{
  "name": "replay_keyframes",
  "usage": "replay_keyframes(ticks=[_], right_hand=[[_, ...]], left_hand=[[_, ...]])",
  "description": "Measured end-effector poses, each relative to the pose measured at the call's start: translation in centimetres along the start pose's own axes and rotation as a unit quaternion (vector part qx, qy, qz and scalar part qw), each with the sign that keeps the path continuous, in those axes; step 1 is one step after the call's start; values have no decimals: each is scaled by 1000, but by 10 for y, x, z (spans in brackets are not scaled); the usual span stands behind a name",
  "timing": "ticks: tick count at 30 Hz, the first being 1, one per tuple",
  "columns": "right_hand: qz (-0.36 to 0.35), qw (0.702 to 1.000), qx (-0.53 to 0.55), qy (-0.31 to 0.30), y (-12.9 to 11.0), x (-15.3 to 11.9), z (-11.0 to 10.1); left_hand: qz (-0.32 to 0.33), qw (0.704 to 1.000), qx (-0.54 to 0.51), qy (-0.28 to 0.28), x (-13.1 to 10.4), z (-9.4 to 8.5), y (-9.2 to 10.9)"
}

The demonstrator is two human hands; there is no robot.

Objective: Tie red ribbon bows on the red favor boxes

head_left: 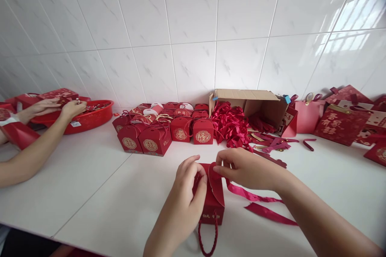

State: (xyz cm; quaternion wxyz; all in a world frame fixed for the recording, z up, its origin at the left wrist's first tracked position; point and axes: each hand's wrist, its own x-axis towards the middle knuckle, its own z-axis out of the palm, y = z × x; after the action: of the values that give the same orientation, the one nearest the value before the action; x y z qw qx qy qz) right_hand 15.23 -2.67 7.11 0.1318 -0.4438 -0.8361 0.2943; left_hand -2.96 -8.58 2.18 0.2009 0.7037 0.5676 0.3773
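Observation:
A small red gift box (217,205) with gold lettering stands on the white table before me, its curved top flaps folded in. Its twisted dark-red cord handle (208,249) hangs down toward me. My left hand (188,194) curls around the box's left side and top, thumb and fingers closing on the flap there. My right hand (239,168) pinches at the top flap from the right, with its fingertips partly hidden. From the box's right side a magenta satin ribbon (249,195) trails under my right forearm. Another ribbon end (268,213) lies below it.
Several finished red boxes (157,140) stand in rows behind. A tipped cardboard carton (244,94) spills ribbons (229,122); bag straps (276,143) lie nearby. Red gift bags (340,124) stand right. At left, another person's hands (72,108) work over a red basin (93,118).

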Motion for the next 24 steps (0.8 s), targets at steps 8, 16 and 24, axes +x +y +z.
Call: replay_keyframes(ticks=[8,16,24], right_hand=[[-61,987,121,-85,-1,4,2],[-136,956,259,28,-9,-2,-6],[-257,844,337,329,-4,-50,-47]], left_hand=[[-21,990,-109,91,-3,-2,14],[-21,998,-45,45,-5,-12,-2],[-52,995,-71,52,-7,-22,-10]])
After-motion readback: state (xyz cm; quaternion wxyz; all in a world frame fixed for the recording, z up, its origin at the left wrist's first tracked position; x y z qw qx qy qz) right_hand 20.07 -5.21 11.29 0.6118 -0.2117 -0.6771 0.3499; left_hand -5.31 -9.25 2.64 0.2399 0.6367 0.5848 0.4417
